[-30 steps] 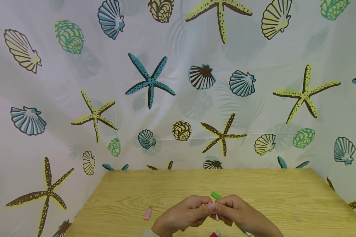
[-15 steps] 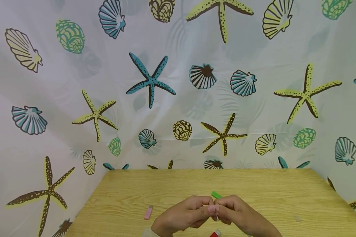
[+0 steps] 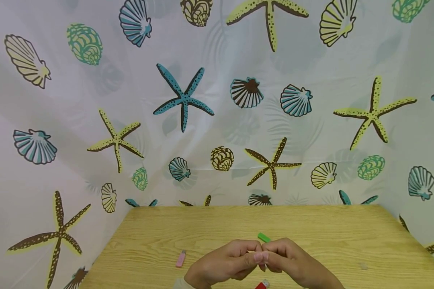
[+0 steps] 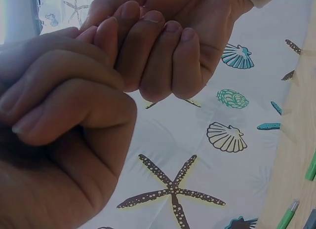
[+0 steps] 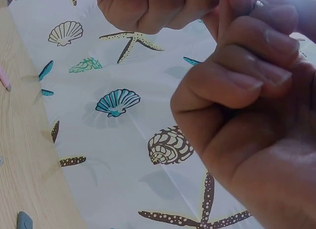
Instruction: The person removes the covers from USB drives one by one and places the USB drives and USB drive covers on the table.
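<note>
Grip: left hand [image 3: 227, 263], right hand [image 3: 289, 261] curled, fingertips pinched together on small hidden item; green cap [image 3: 263, 237] behind.

A white curtain [image 3: 217, 80] printed with starfish and seashells in teal, yellow-green and brown hangs as a backdrop on three sides. Faint leaf shadows show on it under soft, even light. A light wood-grain desk [image 3: 340, 237] meets its lower edge.
</note>
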A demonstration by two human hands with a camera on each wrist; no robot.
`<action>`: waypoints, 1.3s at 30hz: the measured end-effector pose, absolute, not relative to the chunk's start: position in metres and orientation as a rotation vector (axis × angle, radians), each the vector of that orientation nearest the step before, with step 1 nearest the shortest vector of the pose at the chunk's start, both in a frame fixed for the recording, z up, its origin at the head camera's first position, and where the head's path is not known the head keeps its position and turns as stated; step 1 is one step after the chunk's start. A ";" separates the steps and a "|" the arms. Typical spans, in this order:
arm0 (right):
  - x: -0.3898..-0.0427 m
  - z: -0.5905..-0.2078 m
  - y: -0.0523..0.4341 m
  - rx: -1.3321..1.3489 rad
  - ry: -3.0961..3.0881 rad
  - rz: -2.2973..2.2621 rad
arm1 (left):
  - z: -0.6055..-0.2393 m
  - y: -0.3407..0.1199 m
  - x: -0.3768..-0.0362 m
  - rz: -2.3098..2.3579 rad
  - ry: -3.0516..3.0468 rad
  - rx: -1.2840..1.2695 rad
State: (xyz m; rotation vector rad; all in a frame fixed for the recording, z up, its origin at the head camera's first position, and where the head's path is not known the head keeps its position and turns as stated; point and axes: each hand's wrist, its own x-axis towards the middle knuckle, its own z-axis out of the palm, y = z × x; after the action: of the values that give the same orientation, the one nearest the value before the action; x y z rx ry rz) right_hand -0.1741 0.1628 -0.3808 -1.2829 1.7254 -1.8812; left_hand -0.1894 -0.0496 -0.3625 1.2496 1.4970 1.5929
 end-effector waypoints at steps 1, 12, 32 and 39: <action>-0.174 -0.381 0.163 -1.285 1.722 -1.882 | -0.362 -0.050 -0.189 1.593 1.492 1.252; -0.173 -0.380 0.160 -1.316 1.727 -1.882 | -0.369 -0.050 -0.193 1.604 1.480 1.274; -0.172 -0.379 0.162 -1.301 1.734 -1.877 | -0.366 -0.051 -0.191 1.616 1.470 1.243; -0.173 -0.379 0.162 -1.324 1.724 -1.877 | -0.370 -0.050 -0.194 1.608 1.453 1.242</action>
State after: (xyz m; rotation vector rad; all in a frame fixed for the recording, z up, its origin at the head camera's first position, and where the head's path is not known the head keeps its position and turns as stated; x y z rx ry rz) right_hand -0.1729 0.1620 -0.3790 -1.3241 1.7245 -1.8767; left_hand -0.1937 -0.0502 -0.3704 1.2417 1.4525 1.6082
